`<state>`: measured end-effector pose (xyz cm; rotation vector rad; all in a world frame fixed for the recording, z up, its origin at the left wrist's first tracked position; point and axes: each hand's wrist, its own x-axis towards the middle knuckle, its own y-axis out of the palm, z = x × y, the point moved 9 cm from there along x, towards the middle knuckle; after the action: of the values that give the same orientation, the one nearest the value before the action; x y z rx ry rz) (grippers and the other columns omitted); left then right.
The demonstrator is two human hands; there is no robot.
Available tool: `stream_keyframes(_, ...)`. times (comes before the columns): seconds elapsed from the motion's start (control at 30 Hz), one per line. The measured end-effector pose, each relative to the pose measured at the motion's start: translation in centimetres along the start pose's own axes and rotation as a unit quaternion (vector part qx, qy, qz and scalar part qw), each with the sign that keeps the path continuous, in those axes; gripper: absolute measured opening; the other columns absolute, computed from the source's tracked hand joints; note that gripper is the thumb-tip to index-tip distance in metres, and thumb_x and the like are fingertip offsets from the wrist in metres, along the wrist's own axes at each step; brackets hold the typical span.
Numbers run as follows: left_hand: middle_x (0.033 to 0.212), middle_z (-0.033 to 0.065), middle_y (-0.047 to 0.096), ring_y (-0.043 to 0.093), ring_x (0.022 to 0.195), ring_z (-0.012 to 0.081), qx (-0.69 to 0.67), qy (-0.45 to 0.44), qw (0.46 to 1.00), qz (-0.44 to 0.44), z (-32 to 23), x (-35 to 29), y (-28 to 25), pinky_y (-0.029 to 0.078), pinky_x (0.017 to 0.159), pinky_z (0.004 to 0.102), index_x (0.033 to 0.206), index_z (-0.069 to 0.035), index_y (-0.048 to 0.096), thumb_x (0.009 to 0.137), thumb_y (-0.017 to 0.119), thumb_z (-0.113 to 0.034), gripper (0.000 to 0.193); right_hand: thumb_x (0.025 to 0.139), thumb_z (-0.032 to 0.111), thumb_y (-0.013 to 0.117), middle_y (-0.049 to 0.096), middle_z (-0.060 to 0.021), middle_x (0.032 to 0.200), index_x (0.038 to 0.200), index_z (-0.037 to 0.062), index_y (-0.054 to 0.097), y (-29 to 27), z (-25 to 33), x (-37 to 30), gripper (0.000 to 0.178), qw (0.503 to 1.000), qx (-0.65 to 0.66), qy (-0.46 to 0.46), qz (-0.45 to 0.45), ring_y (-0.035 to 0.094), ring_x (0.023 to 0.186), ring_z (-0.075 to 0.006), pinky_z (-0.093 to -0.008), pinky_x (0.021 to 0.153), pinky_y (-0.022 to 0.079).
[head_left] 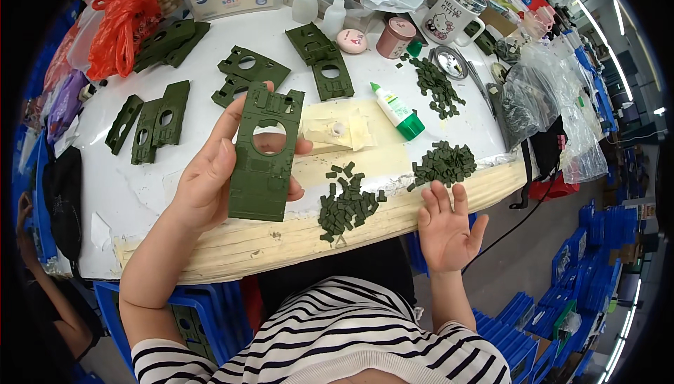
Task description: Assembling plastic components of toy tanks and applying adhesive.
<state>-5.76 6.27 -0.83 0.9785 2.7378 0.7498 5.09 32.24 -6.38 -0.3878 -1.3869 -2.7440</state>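
Dark-green rectangular plastic plate with a round hole (258,184) tilts up above the white-topped table (98,187), clamped in the left hand (200,184), seemingly for viewing, while the right hand (449,235) spreads empty beside small dark-green plastic blocks (444,164), likely heaped there for easy reach

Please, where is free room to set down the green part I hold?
The widest bare patch on the white table lies between the leftmost green panels and the wood-coloured front edge. A smaller one lies between the two rightmost heaps of small pieces. Crowded: the back, with box and mug.
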Motion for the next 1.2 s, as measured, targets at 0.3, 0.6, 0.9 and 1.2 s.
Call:
stream_keyframes(0.3,0.133,0.0297,0.044,0.068,0.082,0.0287,-0.088,0.022,0.995,0.031,0.3,-0.1,-0.5,0.06,0.072,0.0425,0.143,-0.026,0.017,0.1,0.032,-0.049,0.05,0.082,-0.001,0.066,0.06,-0.0077,0.081,0.088,-0.0003,0.065,3.7,4.6,4.0,0.007,0.672,-0.737,0.018,0.075,0.057,0.078,-0.0185,-0.0248,0.067,0.048)
stream_keyframes(0.6,0.121,0.0296,0.056,0.063,0.061,0.0227,-0.1,-0.03,0.993,-0.05,0.5,0.0,-1.4,0.049,0.042,0.0266,0.13,-0.024,0.038,0.101,0.022,-0.052,0.043,0.076,0.009,0.074,0.051,-0.007,0.076,0.079,0.0026,0.061,3.5,3.3,6.9,0.014,0.561,-0.81,0.073,0.153,0.05,0.075,-0.0237,-0.0338,0.066,0.043)
stream_keyframes(0.9,0.128,0.0274,0.054,0.062,0.099,0.0226,-0.15,0.013,0.986,0.07,-0.3,0.1,-0.3,0.049,0.071,0.0276,0.141,-0.013,0.034,0.091,0.049,-0.061,0.071,0.091,-0.003,0.057,0.057,-0.0095,0.078,0.086,-0.0006,0.05,4.9,3.1,7.5,0.009,0.687,-0.718,-0.011,0.113,0.056,0.062,-0.0158,-0.0263,0.057,0.046)
stream_keyframes(1.2,0.124,0.0137,0.059,0.057,0.108,0.0185,-0.256,0.029,0.957,0.134,-0.6,-0.5,-0.5,0.047,0.089,0.0314,0.139,-0.01,0.036,0.077,0.081,-0.026,0.079,0.087,-0.004,0.064,0.065,-0.0088,0.088,0.095,-0.0047,0.062,11.2,-2.5,11.4,0.008,0.828,-0.538,0.022,0.156,0.066,0.08,-0.0134,-0.0248,0.073,0.053)
